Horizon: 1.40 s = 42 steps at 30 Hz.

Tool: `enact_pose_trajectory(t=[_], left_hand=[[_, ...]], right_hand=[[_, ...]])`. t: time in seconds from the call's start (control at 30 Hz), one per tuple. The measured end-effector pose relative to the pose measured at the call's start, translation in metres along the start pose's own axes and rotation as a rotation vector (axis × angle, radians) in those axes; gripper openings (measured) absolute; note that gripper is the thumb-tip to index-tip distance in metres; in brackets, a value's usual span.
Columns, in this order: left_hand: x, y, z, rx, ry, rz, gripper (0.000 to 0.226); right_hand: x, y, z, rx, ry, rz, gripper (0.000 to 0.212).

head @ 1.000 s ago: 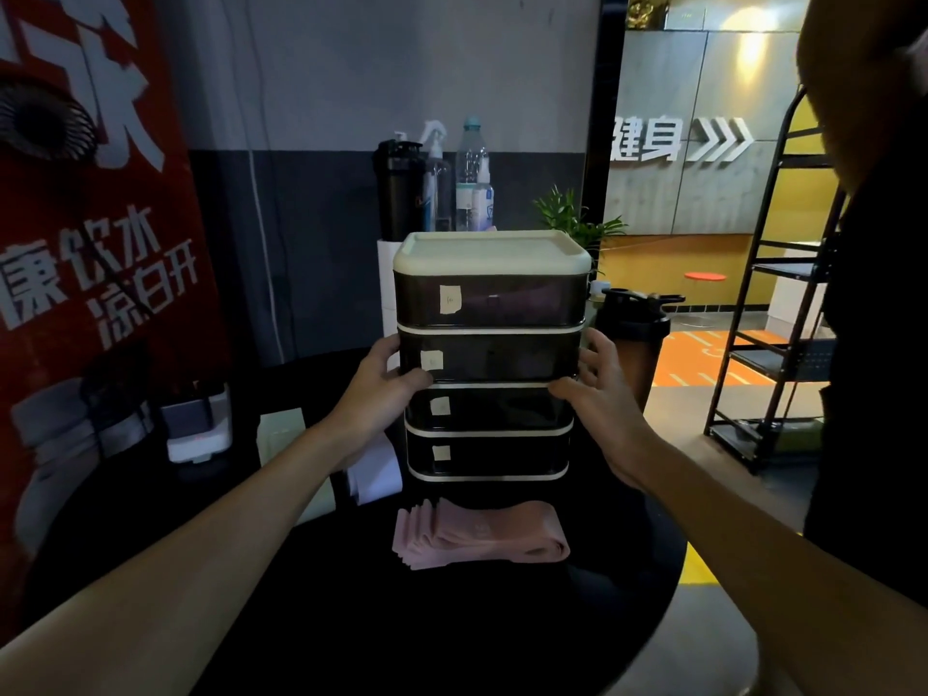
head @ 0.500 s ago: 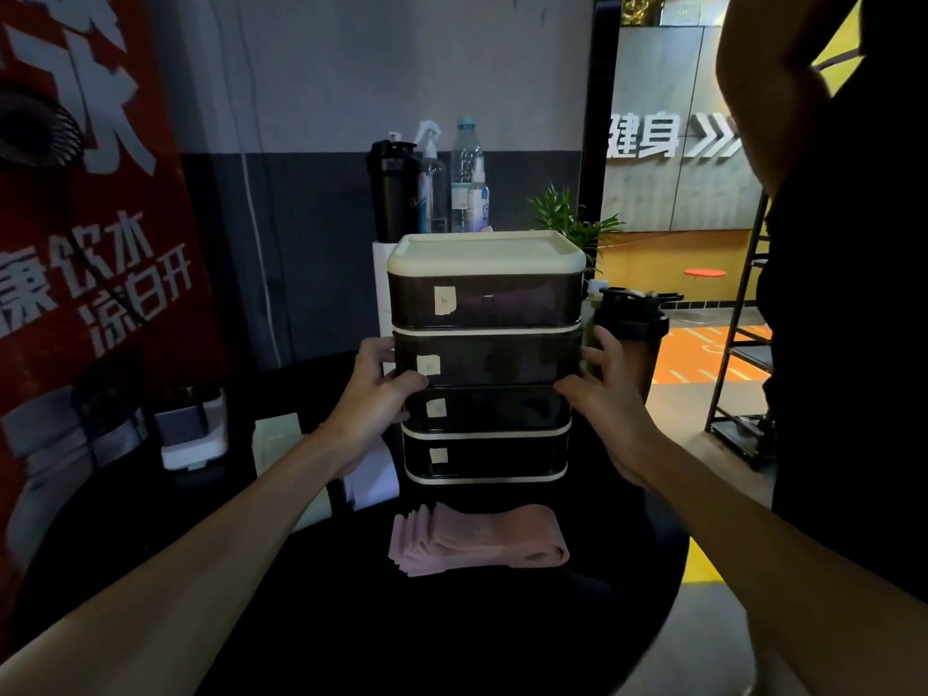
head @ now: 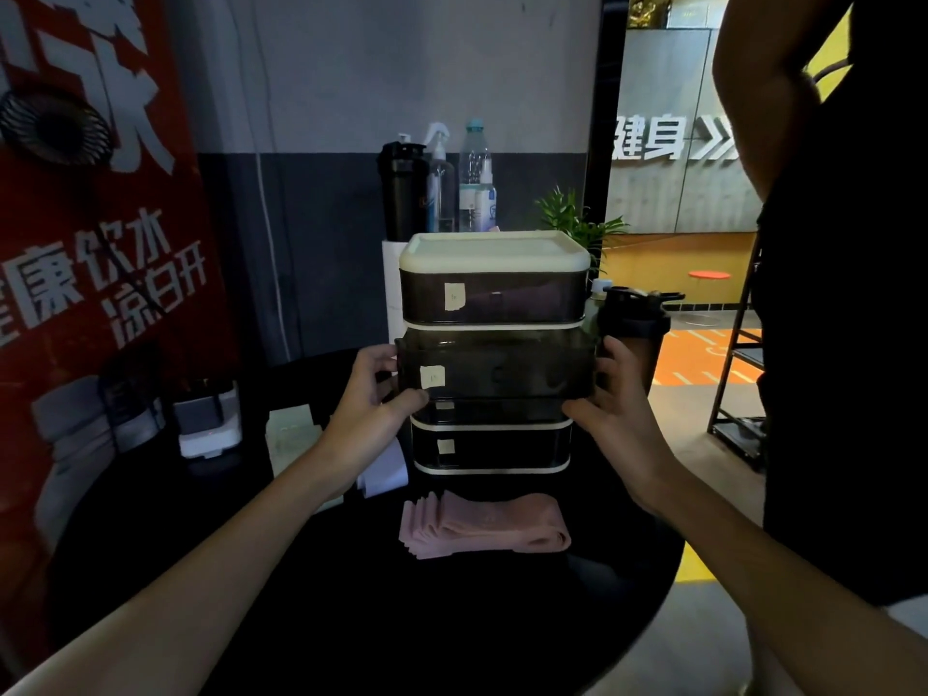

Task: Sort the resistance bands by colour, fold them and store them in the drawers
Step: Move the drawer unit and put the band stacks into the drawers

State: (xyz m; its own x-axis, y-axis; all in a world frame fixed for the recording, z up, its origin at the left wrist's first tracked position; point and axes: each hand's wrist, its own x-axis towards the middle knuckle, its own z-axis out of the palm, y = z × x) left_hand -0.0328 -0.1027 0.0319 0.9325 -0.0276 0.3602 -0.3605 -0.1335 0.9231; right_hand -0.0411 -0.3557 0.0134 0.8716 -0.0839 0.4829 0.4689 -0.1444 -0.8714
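Clutching protruding second drawer (head: 502, 369) with left grip (head: 374, 399), right grip (head: 612, 404), fingers curled round ends; folded pink bands (head: 484, 525) below on tabletop (head: 401, 620); black shaker (head: 635, 329) behind right grip.

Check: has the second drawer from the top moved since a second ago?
Yes. The second drawer has slid out toward the camera; its front now juts past the top drawer, with the left hand and right hand gripping its ends.

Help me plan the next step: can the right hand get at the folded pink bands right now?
Probably yes, once it lets go. The right hand grips the side of the second drawer, which sticks out; the pink bands lie uncovered on the table just below it.
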Motion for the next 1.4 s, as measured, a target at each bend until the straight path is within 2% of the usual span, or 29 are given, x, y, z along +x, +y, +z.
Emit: enact_pose_trajectory(t=[0.27,0.53,0.63,0.7,0.77,0.83,0.93,1.07,1.23,1.33,1.4], left_hand=[[-0.019,0.005,-0.003,0.007,-0.001,0.029,0.051],[-0.031,0.002,-0.005,-0.002,0.0,0.051,0.045],[-0.033,-0.008,-0.008,-0.03,0.063,0.032,0.042],[-0.035,-0.02,-0.008,0.041,0.112,-0.032,0.031],[-0.038,-0.039,-0.007,0.173,0.074,-0.113,0.014],[-0.041,-0.058,-0.005,0.313,-0.036,-0.143,0.002],[-0.046,-0.073,0.0,0.467,-0.217,-0.169,0.007],[-0.048,-0.076,0.009,0.584,-0.289,-0.15,0.025],[-0.042,-0.08,0.018,0.667,-0.334,-0.151,0.032],[-0.039,-0.082,0.019,0.681,-0.34,-0.133,0.039],[-0.039,-0.081,0.02,0.593,-0.347,-0.143,0.035]], right_hand=[[-0.016,-0.005,-0.003,0.016,0.032,-0.023,0.078],[-0.027,0.001,-0.002,-0.006,0.068,-0.036,0.072],[-0.032,0.004,-0.003,0.014,0.12,0.047,0.065],[-0.036,0.014,-0.002,-0.055,0.149,0.172,0.053],[-0.042,0.033,0.0,-0.193,0.093,0.3,0.044],[-0.049,0.05,0.004,-0.382,-0.053,0.379,0.04],[-0.052,0.059,0.009,-0.573,-0.212,0.376,0.037],[-0.047,0.052,0.015,-0.698,-0.344,0.368,0.031],[-0.044,0.038,0.019,-0.684,-0.477,0.329,0.012],[-0.045,0.034,0.021,-0.581,-0.511,0.273,0.024],[-0.044,0.036,0.021,-0.606,-0.491,0.26,0.021]])
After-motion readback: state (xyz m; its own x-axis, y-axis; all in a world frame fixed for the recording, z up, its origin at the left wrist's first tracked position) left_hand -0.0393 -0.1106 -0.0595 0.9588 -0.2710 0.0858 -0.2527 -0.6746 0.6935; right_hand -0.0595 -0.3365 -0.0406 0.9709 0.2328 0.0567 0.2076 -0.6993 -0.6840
